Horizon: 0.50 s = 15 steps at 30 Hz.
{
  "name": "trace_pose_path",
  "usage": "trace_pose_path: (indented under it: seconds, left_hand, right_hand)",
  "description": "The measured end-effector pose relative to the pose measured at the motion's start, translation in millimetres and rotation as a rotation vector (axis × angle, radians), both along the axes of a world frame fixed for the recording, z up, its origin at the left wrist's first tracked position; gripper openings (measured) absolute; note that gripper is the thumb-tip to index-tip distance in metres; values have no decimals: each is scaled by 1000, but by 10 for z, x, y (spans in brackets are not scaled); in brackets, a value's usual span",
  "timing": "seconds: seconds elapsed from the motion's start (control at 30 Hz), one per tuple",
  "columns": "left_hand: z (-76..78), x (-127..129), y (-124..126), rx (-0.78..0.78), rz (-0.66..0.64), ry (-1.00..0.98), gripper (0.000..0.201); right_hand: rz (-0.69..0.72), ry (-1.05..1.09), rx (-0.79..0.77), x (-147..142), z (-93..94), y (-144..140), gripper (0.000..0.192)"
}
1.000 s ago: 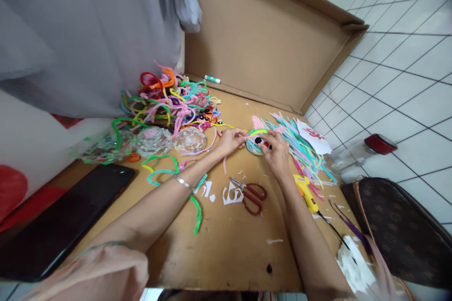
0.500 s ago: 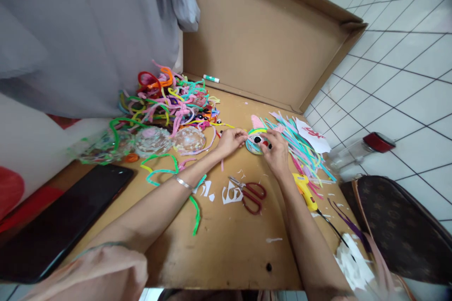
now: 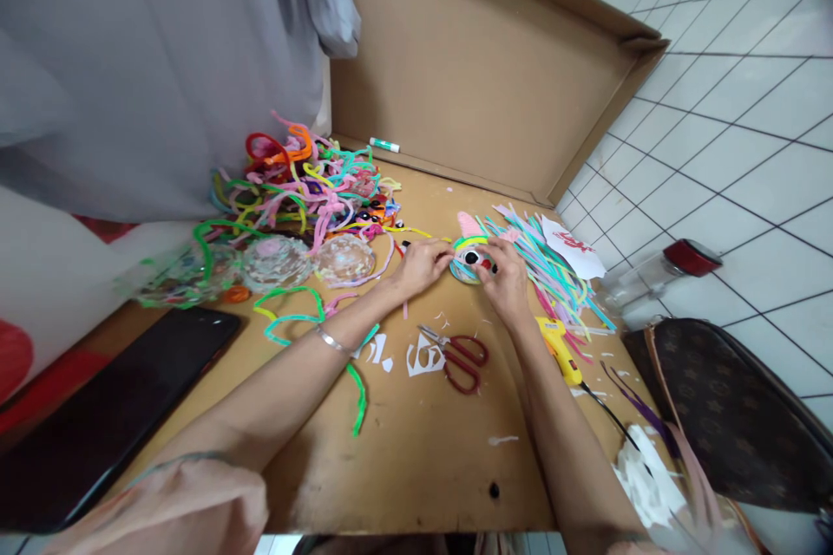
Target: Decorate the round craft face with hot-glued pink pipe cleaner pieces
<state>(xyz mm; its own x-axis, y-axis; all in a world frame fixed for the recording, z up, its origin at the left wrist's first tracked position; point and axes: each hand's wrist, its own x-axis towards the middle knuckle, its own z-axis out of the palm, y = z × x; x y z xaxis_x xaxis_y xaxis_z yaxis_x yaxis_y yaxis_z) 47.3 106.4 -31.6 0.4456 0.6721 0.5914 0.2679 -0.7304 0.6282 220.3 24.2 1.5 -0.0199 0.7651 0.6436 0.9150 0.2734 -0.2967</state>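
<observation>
My left hand (image 3: 422, 264) and my right hand (image 3: 505, 277) meet on a small round craft disc (image 3: 466, 258), blue with a green and yellow rim and a black-and-white eye piece on top. The left fingers pinch its left edge. My right fingertips press on its right side, by the eye and a red bit. A pink shape (image 3: 469, 224) sticks out behind the disc. Red-handled scissors (image 3: 457, 357) lie on the brown table (image 3: 416, 451) just below my hands, beside white paper scraps (image 3: 422, 358).
A tangle of coloured pipe cleaners (image 3: 305, 182) and clear round dishes (image 3: 279, 260) lie left. Cut pastel strips (image 3: 553, 269) and a yellow glue gun (image 3: 557, 347) lie right. A black tablet (image 3: 110, 408), a cardboard box lid (image 3: 475, 69), a red-capped jar (image 3: 657, 273) and a brown bag (image 3: 735, 416) surround the table.
Both hands stay on the disc; my right fingers have shifted slightly over the eye piece. The view has drifted a little to the right.
</observation>
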Motion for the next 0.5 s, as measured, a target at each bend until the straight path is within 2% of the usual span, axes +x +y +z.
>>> trace_pose_path:
  seconds: [0.1,0.23,0.5]
  left_hand:
    - [-13,-5,1,34,-9,15,16]
    - [19,-11,-3,-6,-24,4,15]
    - [78,13,-5,-332,-56,-136,9]
  right_hand:
    - [6,11,-4,2,8,-8,24]
    - [11,18,8,3,15,-17,22]
    - [0,3,3,-3,15,-15,24]
